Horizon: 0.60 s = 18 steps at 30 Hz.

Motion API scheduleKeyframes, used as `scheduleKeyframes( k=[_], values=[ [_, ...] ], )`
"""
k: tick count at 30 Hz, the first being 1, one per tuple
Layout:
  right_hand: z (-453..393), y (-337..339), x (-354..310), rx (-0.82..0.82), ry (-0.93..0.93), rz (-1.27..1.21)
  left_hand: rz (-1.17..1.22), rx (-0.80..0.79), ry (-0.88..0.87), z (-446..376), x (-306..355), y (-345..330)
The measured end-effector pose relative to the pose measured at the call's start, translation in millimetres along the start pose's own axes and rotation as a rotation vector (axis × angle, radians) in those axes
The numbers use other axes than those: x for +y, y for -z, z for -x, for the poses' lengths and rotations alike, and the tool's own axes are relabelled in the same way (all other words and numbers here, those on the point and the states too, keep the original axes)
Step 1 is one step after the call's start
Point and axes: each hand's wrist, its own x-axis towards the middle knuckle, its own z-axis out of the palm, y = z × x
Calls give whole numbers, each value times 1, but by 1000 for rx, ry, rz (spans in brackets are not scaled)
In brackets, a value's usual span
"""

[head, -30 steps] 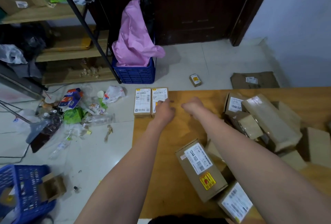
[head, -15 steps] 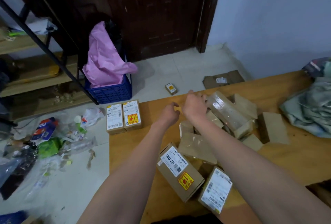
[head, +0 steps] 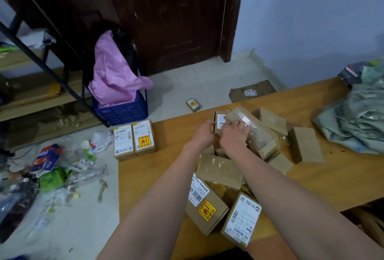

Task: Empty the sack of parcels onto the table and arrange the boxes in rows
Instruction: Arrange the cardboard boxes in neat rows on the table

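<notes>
A pile of several brown parcel boxes lies on the wooden table. Two labelled boxes sit side by side at the table's far left corner. My left hand holds the left edge of a small labelled box at the back of the pile. My right hand lies just right of it, its fingers curled over the near end of a long taped box. The grey-green sack lies crumpled at the table's right end.
Two labelled boxes lie nearest me, partly under my forearms. On the floor are a small box, flattened cardboard, a blue crate with pink plastic, and litter at the left. Shelving stands at the far left.
Both hands left the two boxes at the left corner and moved right into the pile, where they now hold boxes. My view swung right, bringing the sack into sight.
</notes>
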Motion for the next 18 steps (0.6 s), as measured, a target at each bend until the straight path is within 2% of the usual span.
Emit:
scheduleKeyframes(
  k=[6,12,15,18],
  values=[
    [-6,17,0,-46,-6,-43,-4,27,35,3,-15,11],
    [-5,73,-5,-93,15,-114,114,39,41,8,-24,33],
    [2,103,-6,-93,73,-256,200,70,41,10,-29,46],
    [15,125,-9,-185,143,-465,327,75,43,16,-32,59]
  ],
)
